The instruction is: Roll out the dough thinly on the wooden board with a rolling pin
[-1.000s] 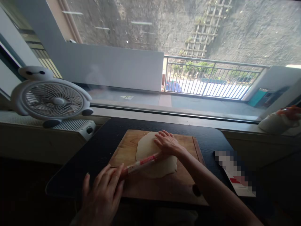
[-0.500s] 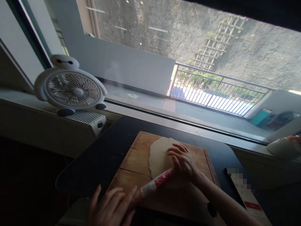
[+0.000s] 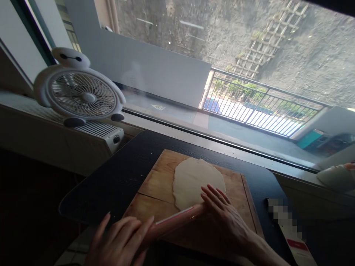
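Rolling pin, hands and dough, seen from the head. The rolling pin (image 3: 176, 220) lies between the two hands and spans the gap from one to the other; its long axis runs obliquely, the end at the left hand (image 3: 120, 238) nearer the person, the end at the right hand (image 3: 224, 212) farther off. The hands are apart. The right is laid palm down over its end of the pin, fingers straight and pointing away from the wrist, toward the left; the left is spread over the opposite end, its fingers extended (whether its thumb closes on the pin from below cannot be told). The sheet of dough (image 3: 196, 181), broad and without a marked long axis, lies flat on the wooden board (image 3: 155, 171) beyond the pin, ahead of the right hand and well ahead and to the right of the left hand. The right is thus the nearer of the two, its fingertips over the dough's near margin; contact there is not discernible. Part of that margin is hidden by the pin and the right hand. The dark table (image 3: 111, 184) extends to the left of the board, beyond the left hand.
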A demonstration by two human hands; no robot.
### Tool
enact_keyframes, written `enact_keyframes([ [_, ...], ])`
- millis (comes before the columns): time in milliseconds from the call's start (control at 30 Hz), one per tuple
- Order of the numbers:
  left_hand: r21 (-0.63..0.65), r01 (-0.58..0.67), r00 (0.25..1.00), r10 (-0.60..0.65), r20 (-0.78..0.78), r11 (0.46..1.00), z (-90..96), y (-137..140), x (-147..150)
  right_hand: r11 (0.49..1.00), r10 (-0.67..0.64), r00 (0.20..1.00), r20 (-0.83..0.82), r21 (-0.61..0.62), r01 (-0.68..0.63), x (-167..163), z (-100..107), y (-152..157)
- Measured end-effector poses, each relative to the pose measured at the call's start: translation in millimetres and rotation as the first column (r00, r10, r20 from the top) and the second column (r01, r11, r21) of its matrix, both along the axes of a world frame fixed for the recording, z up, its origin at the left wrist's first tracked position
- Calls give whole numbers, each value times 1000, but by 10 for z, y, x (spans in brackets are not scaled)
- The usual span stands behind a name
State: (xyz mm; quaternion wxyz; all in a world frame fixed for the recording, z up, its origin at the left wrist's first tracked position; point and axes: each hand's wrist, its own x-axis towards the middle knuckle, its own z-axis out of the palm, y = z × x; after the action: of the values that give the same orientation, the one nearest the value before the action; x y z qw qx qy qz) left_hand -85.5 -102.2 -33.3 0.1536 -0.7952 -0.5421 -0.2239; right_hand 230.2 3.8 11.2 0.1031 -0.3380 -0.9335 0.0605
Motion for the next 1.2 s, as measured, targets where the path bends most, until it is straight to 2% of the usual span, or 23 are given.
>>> enact_keyframes([
  [33, -7, -16, 1000, 16, 13, 1000, 25, 29, -3, 1000, -29, 999, 17, 2, 29, 20, -15, -30],
  [100, -17, -62, 997, 63, 47, 998, 68, 94, -12, 992, -127, 991, 32, 24, 126, -136, 1, 112],
  [200, -23, -159, 983, 160, 93, 987, 102, 172, -34, 965, -261, 965, 32, 39, 260, -684, 121, 688],
  [267, -36, -221, 969, 223, 107, 975, 110, 193, -46, 952, -305, 950, 65, -10, 306, -1040, 218, 1082],
  [333, -50, -257, 959, 261, 111, 965, 113, 186, -44, 944, -323, 942, 88, -43, 327, -1227, 281, 1283],
  [367, -59, -261, 957, 266, 113, 964, 112, 173, -36, 946, -316, 945, 87, -45, 321, -1232, 289, 1276],
  [433, -69, -248, 960, 254, 117, 966, 104, 137, -10, 963, -265, 962, 67, -21, 267, -1059, 248, 1045],
  [600, -112, -159, 979, 171, 107, 981, 66, 73, 58, 996, -76, 995, 70, 53, 72, -154, -67, -50],
  [667, -116, -151, 981, 163, 108, 982, 59, 87, 69, 995, -76, 994, 77, 76, 70, -1, -138, -227],
  [733, -104, -158, 978, 170, 119, 982, 61, 120, 71, 989, -121, 990, 74, 95, 114, -108, -116, -86],
  [800, -86, -178, 973, 188, 132, 980, 73, 156, 70, 978, -197, 978, 70, 85, 191, -426, -17, 315],
  [900, -61, -222, 964, 228, 137, 973, 95, 187, 69, 958, -280, 956, 90, -46, 285, -1015, 167, 1030],
  [967, -58, -248, 958, 254, 134, 967, 102, 177, 71, 941, -317, 942, 108, -84, 326, -1277, 243, 1301],
  [1000, -52, -256, 956, 261, 137, 965, 102, 163, 73, 940, -324, 941, 100, -78, 332, -1327, 256, 1329],
  [1067, -49, -256, 954, 261, 147, 965, 98, 128, 80, 952, -302, 951, 60, -37, 304, -1239, 229, 1162],
  [1200, -77, -212, 964, 221, 151, 974, 86, 91, 105, 986, -168, 985, 44, 21, 167, -546, 28, 299],
])
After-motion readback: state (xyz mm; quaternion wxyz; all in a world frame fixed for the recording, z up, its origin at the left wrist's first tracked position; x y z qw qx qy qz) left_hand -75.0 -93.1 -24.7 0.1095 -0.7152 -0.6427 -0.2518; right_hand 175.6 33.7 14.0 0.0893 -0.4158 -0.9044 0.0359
